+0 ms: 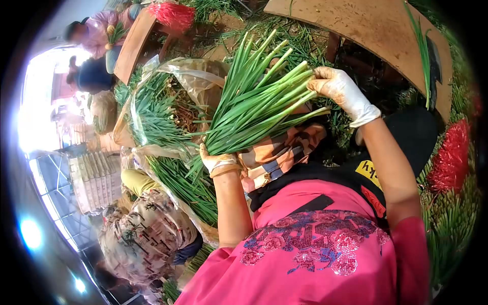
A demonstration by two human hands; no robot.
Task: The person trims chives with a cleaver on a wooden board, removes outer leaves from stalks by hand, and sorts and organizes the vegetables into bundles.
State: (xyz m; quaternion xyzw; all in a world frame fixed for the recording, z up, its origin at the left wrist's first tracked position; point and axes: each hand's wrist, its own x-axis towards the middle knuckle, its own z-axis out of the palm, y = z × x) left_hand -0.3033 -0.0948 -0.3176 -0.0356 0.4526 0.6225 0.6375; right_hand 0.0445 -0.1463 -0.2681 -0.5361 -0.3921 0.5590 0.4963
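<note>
A loose bunch of garlic chives (259,101) lies across my lap, its pale stem ends to the right and its leaf tips fanning left. My right hand (338,91), in a white glove with stained fingertips, is closed on stalks at the stem end. At the leafy end my left hand (218,161), also gloved, holds the bunch from beneath; most of its fingers are hidden by leaves. Under the bunch shows a camouflage-patterned cloth (284,152). Left of it, an open clear plastic bag (195,73) contains more greens (157,109).
A wooden board (351,25) at the upper right carries a dark blade-like tool (433,73) and a few stalks. Red string bundles (450,157) lie at right and top. Two other people (147,234) are at left, near stacked pale crates (91,180). Loose greens cover the ground.
</note>
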